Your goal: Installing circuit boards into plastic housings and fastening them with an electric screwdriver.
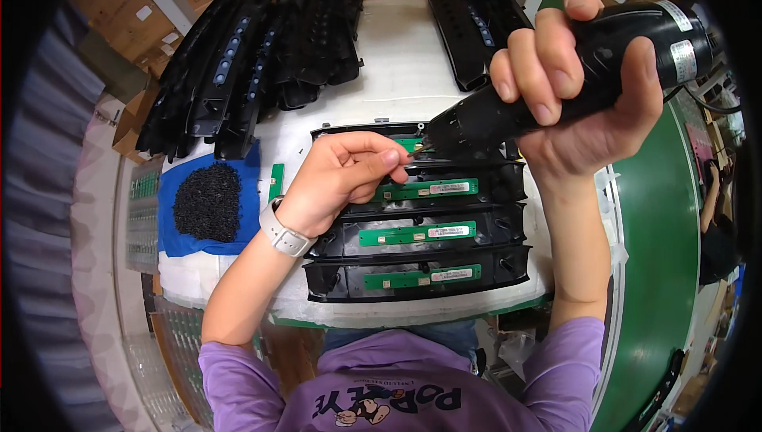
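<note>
1. We see matte black on the cylindrical plastic power screwdriver [607, 43], with silvery-white printed labels [683, 61] near its rear.
2. We find glossy black on the long curved plastic panels [337, 280].
3. We note bright green on the narrow rectangular circuit boards [401, 235], broken by white stickers [452, 230].
4. We see royal blue on the crumpled fabric cloth [248, 182] and black on the heap of tiny pieces [208, 203].
5. We make out rows of pale-blue round spots [222, 67] among the ribbed black plastic housings [313, 51].
6. We see purple on the short-sleeved shirt [254, 388], with a dark cartoon-and-lettering print [386, 394], and off-white on the watch strap [287, 234].
7. We find green on the smooth floor [663, 210] and grey-blue on the pleated curtain [55, 115].
</note>
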Tool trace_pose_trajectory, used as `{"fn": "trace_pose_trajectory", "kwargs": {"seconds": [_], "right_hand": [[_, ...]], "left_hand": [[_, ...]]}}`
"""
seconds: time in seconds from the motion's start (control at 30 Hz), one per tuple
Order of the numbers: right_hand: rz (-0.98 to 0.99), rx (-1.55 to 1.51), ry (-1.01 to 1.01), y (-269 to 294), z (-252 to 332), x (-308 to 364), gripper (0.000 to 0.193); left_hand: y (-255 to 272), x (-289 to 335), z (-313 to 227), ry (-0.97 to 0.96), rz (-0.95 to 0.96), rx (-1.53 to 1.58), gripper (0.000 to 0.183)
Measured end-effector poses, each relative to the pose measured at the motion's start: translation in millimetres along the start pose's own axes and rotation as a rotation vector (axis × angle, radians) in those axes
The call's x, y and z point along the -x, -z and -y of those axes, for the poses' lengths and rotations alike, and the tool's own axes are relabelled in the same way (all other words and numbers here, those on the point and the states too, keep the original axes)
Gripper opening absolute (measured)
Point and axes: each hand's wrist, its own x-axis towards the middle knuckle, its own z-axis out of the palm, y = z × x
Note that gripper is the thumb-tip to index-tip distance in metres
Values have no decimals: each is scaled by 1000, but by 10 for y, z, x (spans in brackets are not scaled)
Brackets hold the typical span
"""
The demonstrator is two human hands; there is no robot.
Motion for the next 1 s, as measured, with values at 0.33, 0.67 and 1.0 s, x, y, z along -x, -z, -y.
{"fn": "trace_pose_trajectory", "kwargs": {"seconds": [0.33,0.67,1.0], "right_hand": [[-58,57,-69,-34,-10,46,44],[-302,-6,-17,-46,-173,-53,37],[-189,586,-263,-16,-655,-220,29]], "left_hand": [[-11,-11,59,-65,8,-196,16],[45,-13,97,-49,-100,7,16],[243,-77,52,-254,-428,333,24]]}}
